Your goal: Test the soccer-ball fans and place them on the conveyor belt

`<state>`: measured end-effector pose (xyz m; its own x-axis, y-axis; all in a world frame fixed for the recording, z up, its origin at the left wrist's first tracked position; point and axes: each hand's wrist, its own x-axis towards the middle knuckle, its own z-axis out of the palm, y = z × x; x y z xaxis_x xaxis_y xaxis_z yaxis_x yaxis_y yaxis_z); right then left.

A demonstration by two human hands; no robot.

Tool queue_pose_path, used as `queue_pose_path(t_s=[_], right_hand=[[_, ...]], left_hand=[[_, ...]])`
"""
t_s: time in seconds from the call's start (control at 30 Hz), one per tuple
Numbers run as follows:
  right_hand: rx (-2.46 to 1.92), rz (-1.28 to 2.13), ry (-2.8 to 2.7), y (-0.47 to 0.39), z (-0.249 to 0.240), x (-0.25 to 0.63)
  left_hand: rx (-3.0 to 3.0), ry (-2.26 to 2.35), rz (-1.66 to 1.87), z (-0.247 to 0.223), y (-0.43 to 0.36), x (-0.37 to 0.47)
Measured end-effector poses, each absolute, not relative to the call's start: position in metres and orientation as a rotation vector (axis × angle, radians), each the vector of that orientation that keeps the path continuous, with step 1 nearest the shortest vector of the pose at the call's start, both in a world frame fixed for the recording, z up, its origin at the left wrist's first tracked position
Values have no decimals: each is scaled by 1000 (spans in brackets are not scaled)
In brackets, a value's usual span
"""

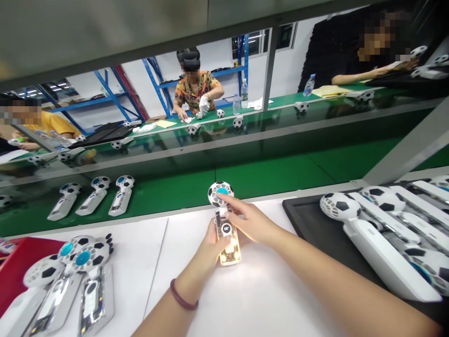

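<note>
A handheld fan [228, 252] with a round soccer-ball head and a clear-fronted handle is in front of me, above the white worktop [266, 299]. Its handle glows with warm light, and a small round display on it is lit. My left hand [211, 243] wraps the handle, thumb lying over its front below the display. At the fan's head, my right hand [247, 217] stretches its index finger to the blue centre of the grille. The other right fingers are bent near the neck, partly hidden behind the handle.
Several similar fans [91, 290] lie at the left by a red bin [24, 262]. A black tray [301, 210] with more fans stands at the right. Beyond the worktop runs a green conveyor [263, 164] carrying fans. Metal posts [410, 145] frame it; co-workers sit across.
</note>
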<state>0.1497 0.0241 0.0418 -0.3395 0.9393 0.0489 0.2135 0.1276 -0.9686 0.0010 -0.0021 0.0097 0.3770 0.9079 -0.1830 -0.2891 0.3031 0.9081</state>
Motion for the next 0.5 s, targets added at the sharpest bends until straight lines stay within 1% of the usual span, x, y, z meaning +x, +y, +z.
queue_pose_path(t_s=[0.23, 0.33, 0.5], right_hand=[[-1163, 1253, -1677, 25, 40, 149], [-1163, 1344, -1663, 25, 41, 149], [-1142, 1362, -1638, 24, 43, 149]], left_hand=[[935, 802, 945, 11, -3, 2], [921, 804, 922, 10, -3, 1], [914, 774, 940, 9, -2, 1]])
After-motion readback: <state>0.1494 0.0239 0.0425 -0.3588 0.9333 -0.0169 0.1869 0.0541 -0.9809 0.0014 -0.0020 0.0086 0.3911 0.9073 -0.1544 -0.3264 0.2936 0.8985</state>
